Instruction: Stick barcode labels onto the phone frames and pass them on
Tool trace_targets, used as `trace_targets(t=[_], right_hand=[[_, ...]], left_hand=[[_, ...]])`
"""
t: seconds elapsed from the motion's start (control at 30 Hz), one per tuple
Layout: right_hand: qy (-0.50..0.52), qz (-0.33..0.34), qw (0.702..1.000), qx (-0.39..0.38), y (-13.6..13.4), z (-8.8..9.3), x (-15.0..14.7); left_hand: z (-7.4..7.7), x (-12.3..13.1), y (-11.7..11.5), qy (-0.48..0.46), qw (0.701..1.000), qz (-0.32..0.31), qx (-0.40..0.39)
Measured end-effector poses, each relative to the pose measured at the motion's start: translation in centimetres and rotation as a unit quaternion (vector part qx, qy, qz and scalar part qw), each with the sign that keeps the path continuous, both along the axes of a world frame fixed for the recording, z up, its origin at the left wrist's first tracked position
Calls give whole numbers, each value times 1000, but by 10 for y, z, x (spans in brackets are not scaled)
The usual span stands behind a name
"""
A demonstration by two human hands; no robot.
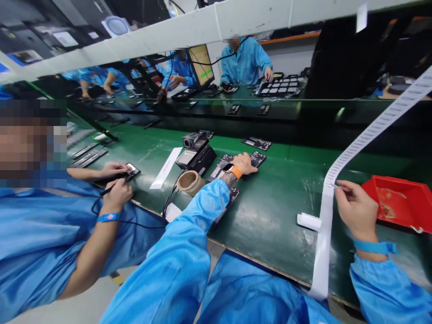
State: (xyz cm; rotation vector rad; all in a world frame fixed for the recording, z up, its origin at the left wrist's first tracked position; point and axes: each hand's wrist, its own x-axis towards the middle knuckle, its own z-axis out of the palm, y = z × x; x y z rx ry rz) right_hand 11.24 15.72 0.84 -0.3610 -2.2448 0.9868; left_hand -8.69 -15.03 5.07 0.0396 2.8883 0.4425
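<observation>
My left hand (pixel 245 165), an orange band at its wrist, reaches across the bench. Its fingers are curled over the edge of an opened phone (pixel 258 158) with its circuit board showing; the palm hides part of it. More opened phones lie close by: one (pixel 218 171) beside my wrist, another (pixel 233 194) partly under my sleeve, and a third (pixel 257 143) farther back. On the right, my right hand (pixel 358 209), wearing a blue wrist strap, pinches a small white label at the long label strip (pixel 324 225). Printed dark marks run along the strip's upper part.
A red bin (pixel 401 202) stands right of my right hand. A white rolled piece (pixel 308 222) lies against the strip. Left are a black device (pixel 199 157), a tape roll (pixel 191 182) and a white paper strip (pixel 166 168). A co-worker's hands (pixel 116 193) work on a phone.
</observation>
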Motion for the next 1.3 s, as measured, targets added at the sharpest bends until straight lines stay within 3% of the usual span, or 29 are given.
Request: trace_targets(t=[0.1,0.13,0.17,0.2,0.23,0.27,0.3,0.33,0.37,0.43,0.5,0.57,0.87,1.13,1.23,1.3], right_hand=[[10,10,994,-112,-2,5,-3],[25,17,987,-157,-5,11,-4],[42,29,978,-202,-10,17,-4],[60,46,967,-244,-18,25,-4],[72,70,955,-279,-27,34,-4],[74,100,944,-305,-39,41,-4],[65,132,935,-323,-50,48,-5],[57,160,928,-332,-62,52,-6],[49,177,926,-329,-71,54,-7],[36,186,934,-302,-83,51,-10],[28,169,948,-268,-86,43,-12],[24,146,958,-244,-82,36,-12],[-37,127,979,-158,-79,41,-9],[-73,74,994,-26,-73,44,-8],[-80,5,997,-3,-62,38,-10],[-46,-29,998,-11,-56,34,-10]], left_hand=[[13,-8,12,-27,996,-45,69],[15,-6,20,-50,986,-63,145],[15,-1,30,-85,958,-77,263],[14,7,43,-134,899,-85,408],[12,16,57,-192,806,-85,553],[10,27,72,-252,693,-79,670],[8,37,87,-306,592,-73,742],[6,47,102,-348,522,-71,775],[5,56,115,-382,479,-70,787],[5,67,136,-427,437,-66,789],[6,72,148,-450,422,-53,785],[7,74,152,-464,429,-38,774],[13,88,149,-424,533,-57,731],[20,92,148,-420,524,-42,740],[23,92,149,-384,515,-4,766],[23,92,152,-325,528,44,784]])
